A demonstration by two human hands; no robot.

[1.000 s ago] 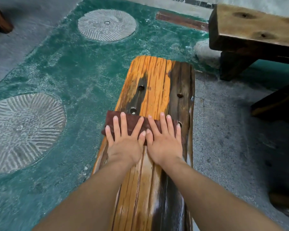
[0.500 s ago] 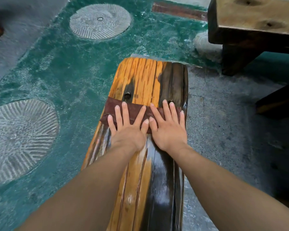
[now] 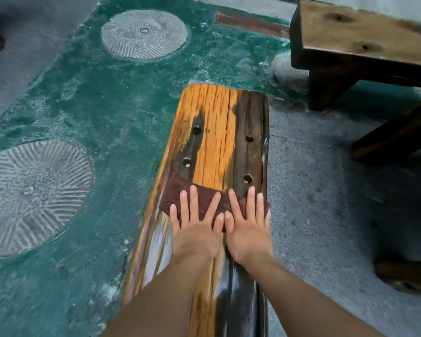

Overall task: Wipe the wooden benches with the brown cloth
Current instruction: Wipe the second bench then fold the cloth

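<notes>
Mid-wipe: the left hand (image 3: 195, 229) and right hand (image 3: 249, 231) press side by side, fingers straight and spread, on the brown cloth (image 3: 174, 199) lying across the orange bench (image 3: 214, 142) under the fingertips. The next move likely calls for an even push toward the end beyond the fingertips; the second bench (image 3: 362, 40) waits farther off. Since half a second ago the cloth has drawn back, baring four holes (image 3: 247, 178) ahead of the fingers.

The near bench (image 3: 216, 122) is plank wood, stained orange and dark, with lengthwise cracks and bored holes; it is glossy at its near end and duller at its far end. The brown cloth (image 3: 202, 199) on it is matt, napped fabric. Right of the near bench, the far bench (image 3: 365, 37) is raw, matt, knotted wood and the concrete (image 3: 314, 190) is grainy and grey. Left of it, the floor (image 3: 107, 117) has a rough green coating with grooved stone discs (image 3: 144, 32)
</notes>
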